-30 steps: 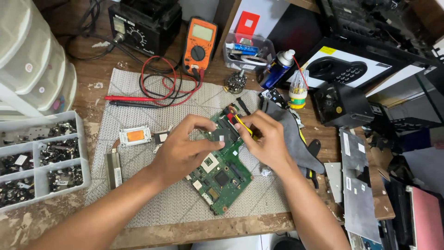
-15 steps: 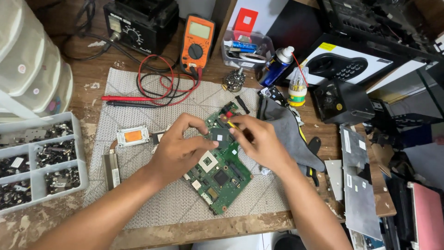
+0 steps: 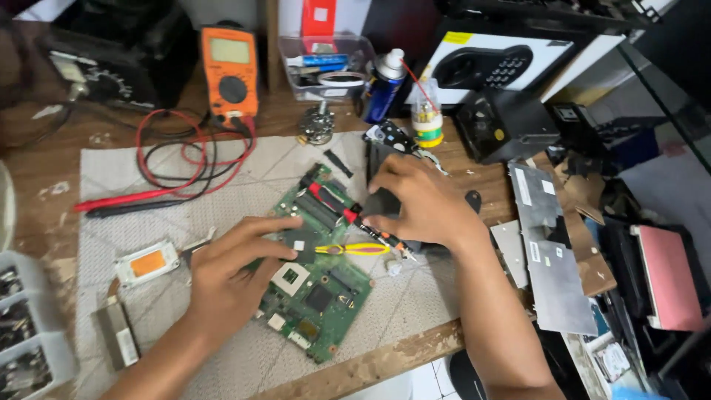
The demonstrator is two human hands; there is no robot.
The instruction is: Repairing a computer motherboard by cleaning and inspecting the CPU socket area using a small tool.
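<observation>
Since a second ago, both hands are sliding lower on the green circuit board [image 3: 315, 285], lying flat on the grey bench mat [image 3: 118, 170], its long axis running diagonally. Left hand [image 3: 229, 270] is pressing it, fingers spread; right hand [image 3: 418, 204] is pinching a slim red-black screwdriver [image 3: 348, 211].

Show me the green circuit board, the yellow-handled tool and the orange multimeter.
green circuit board [image 3: 320, 300]: head view, bare lower middle.
yellow-handled tool [image 3: 355, 250]: head view, middle of its handle.
orange multimeter [image 3: 230, 70]: head view, centre of its front.

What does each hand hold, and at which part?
The right hand grips a red-and-black tool near its rear end. The left hand only presses on the green circuit board.
</observation>
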